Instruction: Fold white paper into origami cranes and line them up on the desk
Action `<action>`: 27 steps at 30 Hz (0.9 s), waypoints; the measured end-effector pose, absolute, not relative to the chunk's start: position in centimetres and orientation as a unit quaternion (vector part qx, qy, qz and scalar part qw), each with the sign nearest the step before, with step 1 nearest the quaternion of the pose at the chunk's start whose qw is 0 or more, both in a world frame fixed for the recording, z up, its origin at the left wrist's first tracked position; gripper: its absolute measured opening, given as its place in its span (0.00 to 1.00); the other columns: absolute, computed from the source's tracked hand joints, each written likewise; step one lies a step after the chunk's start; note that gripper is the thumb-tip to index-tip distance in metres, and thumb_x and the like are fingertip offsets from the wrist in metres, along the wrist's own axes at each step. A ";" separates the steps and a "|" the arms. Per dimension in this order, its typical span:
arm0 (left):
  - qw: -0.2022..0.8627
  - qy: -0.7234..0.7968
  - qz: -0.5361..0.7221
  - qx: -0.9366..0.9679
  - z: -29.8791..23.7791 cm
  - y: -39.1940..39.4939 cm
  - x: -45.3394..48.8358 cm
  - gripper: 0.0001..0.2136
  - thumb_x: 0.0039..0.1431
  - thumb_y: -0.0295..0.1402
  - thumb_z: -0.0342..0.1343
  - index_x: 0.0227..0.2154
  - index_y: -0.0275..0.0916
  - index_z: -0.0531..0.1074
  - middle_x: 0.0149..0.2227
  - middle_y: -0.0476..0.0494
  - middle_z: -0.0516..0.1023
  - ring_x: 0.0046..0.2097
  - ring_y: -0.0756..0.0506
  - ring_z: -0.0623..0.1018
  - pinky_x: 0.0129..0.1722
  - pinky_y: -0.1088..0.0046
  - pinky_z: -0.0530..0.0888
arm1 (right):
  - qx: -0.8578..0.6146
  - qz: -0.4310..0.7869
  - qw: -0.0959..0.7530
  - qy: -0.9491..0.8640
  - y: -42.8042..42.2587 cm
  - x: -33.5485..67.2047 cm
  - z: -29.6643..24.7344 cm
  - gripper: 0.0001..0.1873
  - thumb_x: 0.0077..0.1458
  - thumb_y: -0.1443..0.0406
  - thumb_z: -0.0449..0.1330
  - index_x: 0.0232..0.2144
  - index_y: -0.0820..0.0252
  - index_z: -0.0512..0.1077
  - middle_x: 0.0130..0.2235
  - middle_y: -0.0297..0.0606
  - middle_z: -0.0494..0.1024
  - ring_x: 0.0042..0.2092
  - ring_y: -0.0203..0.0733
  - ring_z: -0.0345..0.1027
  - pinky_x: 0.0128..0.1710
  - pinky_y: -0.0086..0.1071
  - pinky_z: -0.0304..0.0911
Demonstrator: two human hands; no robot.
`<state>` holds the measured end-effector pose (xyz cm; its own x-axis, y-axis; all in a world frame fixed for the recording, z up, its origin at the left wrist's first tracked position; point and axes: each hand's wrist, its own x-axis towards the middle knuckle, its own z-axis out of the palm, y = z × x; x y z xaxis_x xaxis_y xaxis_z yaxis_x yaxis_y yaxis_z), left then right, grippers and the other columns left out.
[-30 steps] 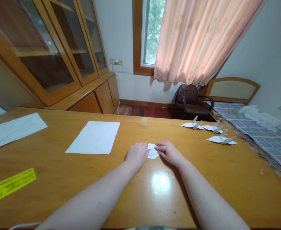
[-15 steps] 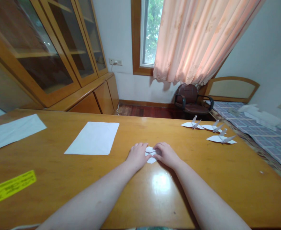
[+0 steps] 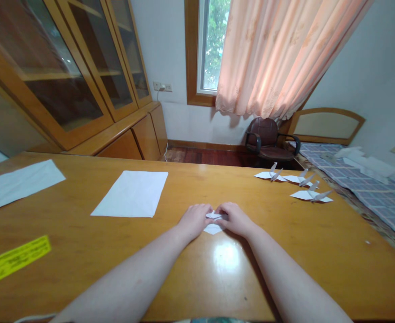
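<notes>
A small folded paper (image 3: 213, 229) is pinched at its left side by the left grip (image 3: 193, 221) and at its right by the right grip (image 3: 235, 220), both nearly closed. White sheets (image 3: 130, 195) are laid left of the grips, paper cranes (image 3: 306, 195) farther right.

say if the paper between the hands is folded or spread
Folded: the small paper between the left hand and right hand shows a flap and a pointed near edge.

The wooden table (image 3: 301, 237) bears white sheets (image 3: 130, 194), a yellow strip (image 3: 15, 261), paper cranes (image 3: 305, 195) — and folded paper (image 3: 213, 229).
</notes>
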<state>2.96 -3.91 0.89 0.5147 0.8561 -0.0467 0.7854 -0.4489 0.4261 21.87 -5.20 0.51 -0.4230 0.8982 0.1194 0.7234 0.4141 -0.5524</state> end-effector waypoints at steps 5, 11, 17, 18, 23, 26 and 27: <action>0.227 0.455 0.083 0.857 1.0 -4.0 3.1 0.16 0.52 0.42 0.59 0.43 0.43 0.69 0.44 0.46 0.76 0.46 0.43 0.74 0.44 0.69 0.67 | -0.485 0.253 0.228 -0.805 -5.1 21.9 0.4 0.09 0.44 0.65 0.65 0.31 0.59 0.72 0.31 0.34 0.75 0.34 0.38 0.65 0.36 0.29 0.57; 0.216 0.474 0.107 0.847 1.4 -4.3 3.0 0.17 0.50 0.39 0.60 0.43 0.42 0.67 0.44 0.45 0.75 0.47 0.43 0.73 0.46 0.68 0.66 | -0.474 0.296 0.259 -0.788 -5.1 21.9 0.2 0.04 0.43 0.72 0.61 0.25 0.59 0.70 0.26 0.30 0.72 0.30 0.35 0.64 0.32 0.27 0.58; 0.165 0.528 0.086 0.829 1.5 -4.3 2.6 0.29 0.51 0.44 0.58 0.55 0.40 0.59 0.54 0.38 0.68 0.55 0.40 0.67 0.52 0.64 0.63 | -0.457 0.314 0.285 -0.782 -5.0 22.2 0.3 0.09 0.46 0.75 0.55 0.24 0.59 0.72 0.31 0.35 0.74 0.35 0.37 0.68 0.38 0.29 0.62; 0.161 0.532 0.082 0.828 1.4 -4.2 2.5 0.30 0.51 0.45 0.58 0.56 0.40 0.58 0.54 0.38 0.68 0.55 0.40 0.67 0.52 0.64 0.63 | -0.453 0.314 0.287 -0.784 -4.9 22.2 0.4 0.10 0.46 0.75 0.55 0.24 0.59 0.73 0.32 0.35 0.74 0.37 0.37 0.68 0.40 0.30 0.62; 0.140 0.530 0.072 0.834 1.3 -4.3 2.3 0.29 0.50 0.47 0.58 0.53 0.41 0.62 0.52 0.39 0.70 0.53 0.39 0.68 0.51 0.63 0.63 | -0.471 0.313 0.261 -0.782 -5.0 21.9 0.7 0.05 0.49 0.71 0.58 0.26 0.59 0.74 0.29 0.35 0.75 0.32 0.36 0.67 0.35 0.29 0.62; 0.133 0.523 0.064 0.839 1.5 -4.4 2.4 0.28 0.49 0.48 0.58 0.52 0.42 0.64 0.50 0.40 0.70 0.52 0.39 0.67 0.51 0.62 0.63 | -0.521 0.312 0.252 -0.753 -4.9 21.6 0.4 0.02 0.47 0.68 0.61 0.27 0.61 0.73 0.26 0.33 0.74 0.28 0.35 0.64 0.29 0.27 0.59; 0.134 0.522 0.061 0.840 1.7 -4.4 2.5 0.27 0.50 0.48 0.58 0.52 0.42 0.64 0.50 0.40 0.70 0.53 0.39 0.67 0.51 0.62 0.63 | -0.530 0.311 0.254 -0.746 -4.9 21.6 0.2 0.03 0.47 0.68 0.62 0.28 0.61 0.73 0.26 0.32 0.74 0.28 0.34 0.64 0.29 0.27 0.59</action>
<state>2.48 -4.45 1.68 0.4482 0.8932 -0.0368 0.8604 -0.4198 0.2888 21.57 -4.90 0.21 -0.3081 0.9501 0.0489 0.6337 0.2433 -0.7344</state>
